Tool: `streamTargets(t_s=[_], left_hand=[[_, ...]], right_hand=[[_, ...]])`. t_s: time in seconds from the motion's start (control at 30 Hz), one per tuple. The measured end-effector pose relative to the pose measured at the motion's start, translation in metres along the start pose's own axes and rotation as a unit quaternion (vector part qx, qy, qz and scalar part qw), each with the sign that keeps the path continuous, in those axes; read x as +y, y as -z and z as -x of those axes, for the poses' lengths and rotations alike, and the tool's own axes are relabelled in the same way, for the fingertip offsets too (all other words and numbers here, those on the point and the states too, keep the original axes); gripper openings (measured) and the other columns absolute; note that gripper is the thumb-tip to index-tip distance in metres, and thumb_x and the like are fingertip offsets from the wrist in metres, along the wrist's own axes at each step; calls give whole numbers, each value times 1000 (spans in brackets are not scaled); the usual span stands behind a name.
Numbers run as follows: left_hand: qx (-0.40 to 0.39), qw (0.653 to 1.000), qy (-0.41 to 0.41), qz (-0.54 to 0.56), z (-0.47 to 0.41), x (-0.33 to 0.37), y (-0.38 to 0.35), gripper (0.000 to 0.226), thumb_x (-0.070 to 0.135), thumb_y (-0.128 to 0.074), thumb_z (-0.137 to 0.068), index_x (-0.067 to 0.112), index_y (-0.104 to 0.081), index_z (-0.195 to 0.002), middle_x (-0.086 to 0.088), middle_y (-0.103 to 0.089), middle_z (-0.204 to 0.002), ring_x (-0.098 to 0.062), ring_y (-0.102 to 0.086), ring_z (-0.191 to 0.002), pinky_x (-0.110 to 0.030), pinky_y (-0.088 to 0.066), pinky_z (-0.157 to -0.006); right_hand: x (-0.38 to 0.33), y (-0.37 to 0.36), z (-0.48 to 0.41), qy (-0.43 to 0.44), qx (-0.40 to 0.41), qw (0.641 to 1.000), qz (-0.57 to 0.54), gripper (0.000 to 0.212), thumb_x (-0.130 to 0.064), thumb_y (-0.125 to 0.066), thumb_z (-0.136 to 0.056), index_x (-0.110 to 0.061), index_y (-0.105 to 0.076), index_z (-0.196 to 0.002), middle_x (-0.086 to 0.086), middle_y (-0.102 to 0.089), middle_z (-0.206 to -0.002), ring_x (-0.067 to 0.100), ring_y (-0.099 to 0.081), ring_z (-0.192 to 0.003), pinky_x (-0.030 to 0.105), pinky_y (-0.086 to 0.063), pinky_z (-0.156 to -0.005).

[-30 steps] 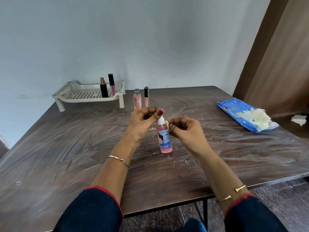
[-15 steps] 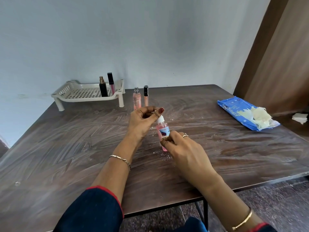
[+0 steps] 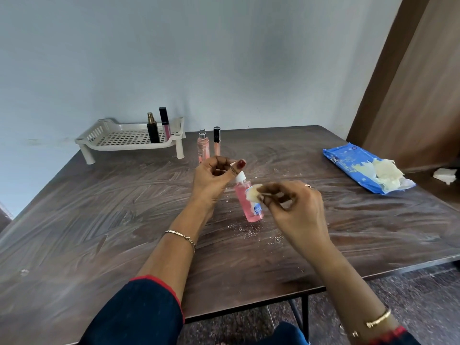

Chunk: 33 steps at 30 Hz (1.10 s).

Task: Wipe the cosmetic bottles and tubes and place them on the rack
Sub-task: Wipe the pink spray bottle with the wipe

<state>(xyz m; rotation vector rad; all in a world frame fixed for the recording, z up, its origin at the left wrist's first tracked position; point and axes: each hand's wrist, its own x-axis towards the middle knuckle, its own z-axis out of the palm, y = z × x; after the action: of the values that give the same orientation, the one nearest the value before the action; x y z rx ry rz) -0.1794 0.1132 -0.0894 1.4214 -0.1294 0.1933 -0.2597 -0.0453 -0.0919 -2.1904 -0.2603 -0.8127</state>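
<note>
The pink bottle (image 3: 249,205) stands near the middle of the counter (image 3: 99,232), leaning a little to the left, with white crumbs (image 3: 246,230) scattered round its base. The left grip (image 3: 214,180) has its fingers curled and pinches the top of the bottle's white cap. The right grip (image 3: 296,205), blurred, pinches a small wad of wipe (image 3: 253,195) against the side of the bottle.

The rack (image 3: 112,143) sits at the far left corner of the counter. A black bottle (image 3: 152,130) and a pink tube (image 3: 165,124) stand upright at its right end. Just beside the rack on the bare counter stand a pale pink spray bottle (image 3: 202,145) and a black-capped tube (image 3: 216,141).

Near the right edge lies a blue pack of wipes (image 3: 348,160) with crumpled wipes (image 3: 385,170) on top of it.
</note>
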Motion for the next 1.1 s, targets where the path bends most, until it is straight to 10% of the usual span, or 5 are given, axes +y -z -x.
streamTargets(t_s=[0.17, 0.47, 0.93, 1.1], left_hand=[[-6, 999, -35, 1, 4, 0, -5, 34, 36, -73, -66, 12, -62, -88, -3, -67, -81, -6, -61, -68, -15, -49, -63], [13, 998, -52, -31, 0, -3, -3, 23, 27, -76, -75, 14, -61, -86, -2, -66, -75, -5, -61, -63, -15, -50, -59], [-30, 999, -16, -33, -4, -5, 3, 11, 12, -69, -83, 17, -65, -92, -7, -71, -91, -17, -67, -84, -20, -54, -73], [-57, 998, 17, -13, 1, 0, 4, 12, 19, -68, -83, 20, -69, -96, -3, -71, -90, -13, -62, -82, -17, -50, -74]], right_hand=[[-4, -11, -19, 78, -17, 997, -11, 30, 7, -64, -81, -16, -72, -98, -7, -70, -94, 6, -65, -86, 29, -56, -75], [2, -18, -3, 205, -51, 960, 186, 15, -9, -57, -81, -14, -70, -82, -2, -64, -86, 22, -59, -54, 31, -44, -37], [14, -4, 18, 140, -103, 963, 208, 24, -4, -76, -70, -24, -70, -81, -6, -58, -77, 21, -56, -51, 28, -38, -37], [24, 7, 4, 63, -106, 985, 118, 29, 0, -68, -73, -28, -69, -80, -11, -66, -79, 12, -64, -71, 33, -52, -59]])
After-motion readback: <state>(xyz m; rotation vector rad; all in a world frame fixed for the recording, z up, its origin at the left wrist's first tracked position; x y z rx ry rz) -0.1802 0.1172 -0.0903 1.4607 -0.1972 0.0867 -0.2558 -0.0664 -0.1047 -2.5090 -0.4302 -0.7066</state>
